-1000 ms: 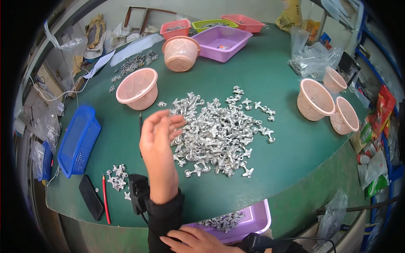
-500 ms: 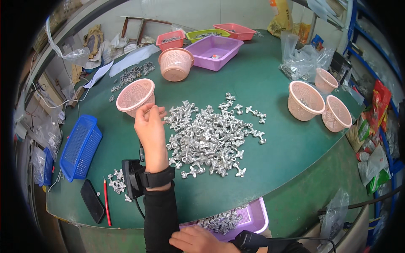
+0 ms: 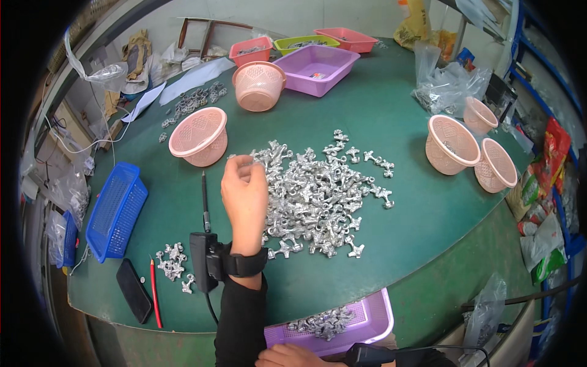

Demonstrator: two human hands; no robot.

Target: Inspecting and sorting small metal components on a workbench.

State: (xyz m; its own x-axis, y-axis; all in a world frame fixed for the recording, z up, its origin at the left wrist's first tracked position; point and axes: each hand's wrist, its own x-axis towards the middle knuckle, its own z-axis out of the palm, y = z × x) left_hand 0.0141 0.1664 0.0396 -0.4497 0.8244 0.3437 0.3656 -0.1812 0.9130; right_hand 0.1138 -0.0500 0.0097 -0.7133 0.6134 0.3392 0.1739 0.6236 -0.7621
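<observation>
Pink basket (image 3: 199, 136) stands just left of the left hand (image 3: 244, 196), whose fingers (image 3: 241, 166) are pinched together on a small silver casting at the near edge of the metal pile (image 3: 318, 196) on the green tabletop (image 3: 416, 244). The loose pinch could drop it. The right hand (image 3: 287, 356) steadies the purple tray (image 3: 373, 318); its fingers I cannot tell.

The table (image 3: 391, 116) is dark green; on it the heap of metal parts (image 3: 318, 196) is shiny silver; left of the heap a lattice-patterned basket (image 3: 199, 136) is pale pink, and further left a mesh tray (image 3: 115, 210) is bright blue; near the table's front edge a tray (image 3: 367, 318) is lilac; a pencil (image 3: 154, 300) is red; the sleeve (image 3: 241, 324) is black.
</observation>
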